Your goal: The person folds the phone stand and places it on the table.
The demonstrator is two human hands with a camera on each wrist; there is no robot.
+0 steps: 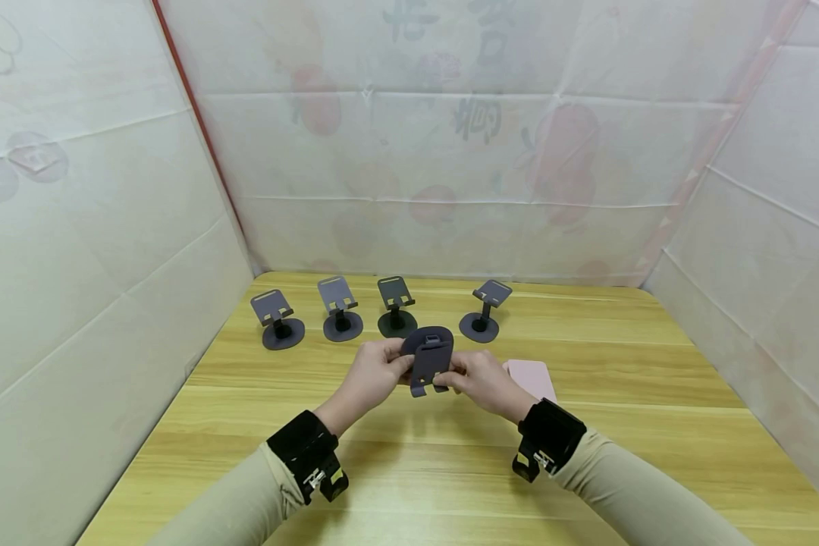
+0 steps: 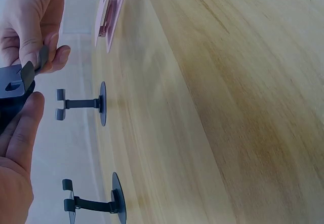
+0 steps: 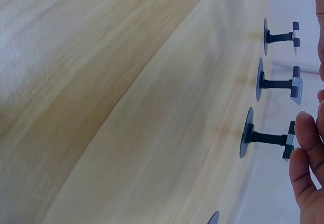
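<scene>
Both hands hold a folded grey phone stand (image 1: 428,364) in the air above the wooden surface (image 1: 409,470), in front of four opened stands (image 1: 277,318). The left hand (image 1: 371,375) grips its round base; the right hand (image 1: 481,381) pinches the plate, though its fingertips are partly hidden. If the hinge is stiff, a hard pull could make the stand slip free and drop onto the pink item (image 1: 534,377) beside it.
</scene>
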